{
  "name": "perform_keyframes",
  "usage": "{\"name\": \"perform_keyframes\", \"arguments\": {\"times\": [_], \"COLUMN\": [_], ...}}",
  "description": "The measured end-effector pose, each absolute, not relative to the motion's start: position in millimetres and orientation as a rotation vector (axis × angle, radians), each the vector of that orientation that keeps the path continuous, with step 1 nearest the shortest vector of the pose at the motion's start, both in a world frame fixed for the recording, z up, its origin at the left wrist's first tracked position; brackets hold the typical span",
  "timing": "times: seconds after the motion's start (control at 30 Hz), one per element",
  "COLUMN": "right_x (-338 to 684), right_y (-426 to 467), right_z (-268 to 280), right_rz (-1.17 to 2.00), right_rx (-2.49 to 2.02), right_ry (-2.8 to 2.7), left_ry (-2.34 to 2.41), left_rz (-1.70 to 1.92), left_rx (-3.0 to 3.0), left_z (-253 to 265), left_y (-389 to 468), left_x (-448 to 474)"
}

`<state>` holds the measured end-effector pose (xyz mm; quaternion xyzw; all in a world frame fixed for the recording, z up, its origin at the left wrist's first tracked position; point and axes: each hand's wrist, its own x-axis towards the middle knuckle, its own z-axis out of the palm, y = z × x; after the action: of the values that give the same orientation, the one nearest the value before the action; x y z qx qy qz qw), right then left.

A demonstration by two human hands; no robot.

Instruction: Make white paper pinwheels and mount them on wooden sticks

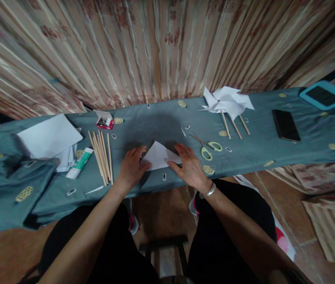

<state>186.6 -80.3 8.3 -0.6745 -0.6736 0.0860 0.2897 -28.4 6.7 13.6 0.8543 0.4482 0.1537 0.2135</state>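
A white sheet of paper (160, 156), folded into a triangle, lies on the cloth-covered table in front of me with its point facing away. My left hand (132, 165) rests at the paper's left corner, fingers spread and thumb along the lower edge. At the right corner, my right hand (187, 163) lies with its fingers apart, the thumb touching the paper. Just right of that hand are scissors (207, 148) with green handles. Several wooden sticks (102, 156) lie to the left of my left hand.
A glue stick (80, 163), stacked white paper (50, 136) and a small red box of metal pins (105, 121) are on the left. Paper pinwheels (228, 101) on sticks lie back right, then a phone (286, 125) and a blue-framed tablet (324, 95). A curtain (155, 51) hangs behind.
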Motion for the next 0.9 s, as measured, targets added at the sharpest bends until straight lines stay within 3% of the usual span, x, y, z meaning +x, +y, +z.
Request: {"name": "perform_keyframes", "arguments": {"times": [0.67, 0.9], "right_x": [192.4, 218.9], "right_y": [-70.5, -62.4], "right_z": [18.3, 20.4], "right_rz": [0.425, 0.773], "right_rx": [-1.812, -1.656], "right_ry": [-1.75, -1.434], "left_ry": [1.105, 1.089], "left_rz": [0.609, 0.739], "left_rx": [1.786, 1.396], "left_z": [21.3, 28.1], "left_y": [24.3, 24.1], "left_x": [-13.8, -10.1]}}
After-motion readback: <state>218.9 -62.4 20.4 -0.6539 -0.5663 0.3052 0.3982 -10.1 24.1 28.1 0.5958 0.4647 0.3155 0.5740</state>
